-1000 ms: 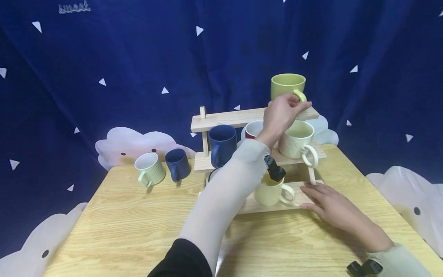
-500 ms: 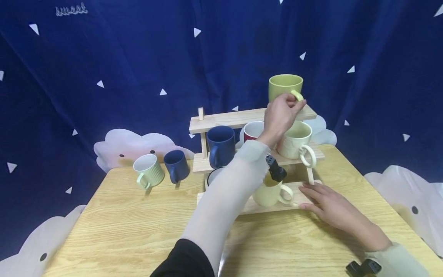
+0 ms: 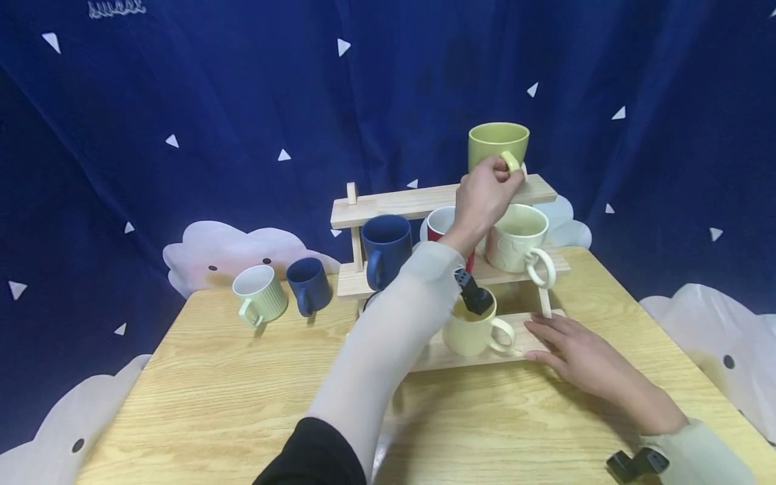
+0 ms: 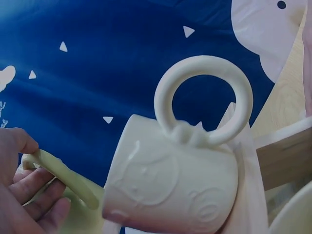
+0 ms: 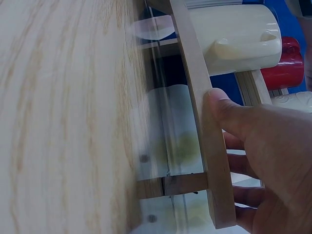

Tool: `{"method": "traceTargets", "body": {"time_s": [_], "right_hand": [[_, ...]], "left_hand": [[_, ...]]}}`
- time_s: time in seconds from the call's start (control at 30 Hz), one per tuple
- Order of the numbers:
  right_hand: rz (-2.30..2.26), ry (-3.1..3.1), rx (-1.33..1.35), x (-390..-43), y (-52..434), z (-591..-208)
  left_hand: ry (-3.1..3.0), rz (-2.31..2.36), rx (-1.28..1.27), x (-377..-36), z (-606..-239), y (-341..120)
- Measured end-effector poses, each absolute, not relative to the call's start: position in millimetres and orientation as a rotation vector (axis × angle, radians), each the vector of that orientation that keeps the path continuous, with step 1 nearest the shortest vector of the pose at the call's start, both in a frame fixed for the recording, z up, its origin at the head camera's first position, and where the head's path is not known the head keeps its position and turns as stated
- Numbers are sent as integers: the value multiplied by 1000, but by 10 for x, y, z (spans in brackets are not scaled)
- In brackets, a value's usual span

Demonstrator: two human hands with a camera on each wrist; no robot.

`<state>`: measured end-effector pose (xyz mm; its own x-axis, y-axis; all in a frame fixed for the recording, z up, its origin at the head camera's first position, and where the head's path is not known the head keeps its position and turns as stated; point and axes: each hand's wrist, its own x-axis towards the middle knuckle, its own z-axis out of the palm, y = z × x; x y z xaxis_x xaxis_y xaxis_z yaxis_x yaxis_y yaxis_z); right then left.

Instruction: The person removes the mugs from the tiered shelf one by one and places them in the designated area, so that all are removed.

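Note:
My left hand (image 3: 487,195) pinches the handle of a green mug (image 3: 496,138) at the right part of the rack's top board; the hand hides the mug's base. The left wrist view shows thumb and fingers on that handle (image 4: 68,178). My right hand (image 3: 585,357) holds the right end of the wooden rack's (image 3: 400,204) lowest board, thumb against the front edge (image 5: 214,146). Below the left hand, a cream embossed mug (image 3: 515,242) with a ring handle stands on the middle board. A pale yellow mug (image 3: 468,333) sits on the lowest board.
A dark blue mug (image 3: 386,249) and a red mug with white inside (image 3: 441,219) share the middle board. Left of the rack, a ribbed light green mug (image 3: 262,296) and a small navy mug (image 3: 309,286) stand on the wooden table (image 3: 242,404). A blue curtain (image 3: 242,81) hangs behind.
The green mug has turned slightly, its handle now pointing more to the front, and the left hand has shifted a little left with it. The right hand keeps its place on the rack.

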<state>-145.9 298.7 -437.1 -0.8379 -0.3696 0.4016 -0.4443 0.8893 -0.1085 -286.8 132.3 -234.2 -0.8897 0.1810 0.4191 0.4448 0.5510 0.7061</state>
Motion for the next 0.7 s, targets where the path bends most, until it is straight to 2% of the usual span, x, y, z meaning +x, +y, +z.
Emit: {"method": "traceTargets", "body": {"time_s": [0.7], "right_hand": [[296,-2673,598,-1449,2983,-4364]], "left_hand": [[-2503,-1236,-499,-2912,-2308,1015]]}}
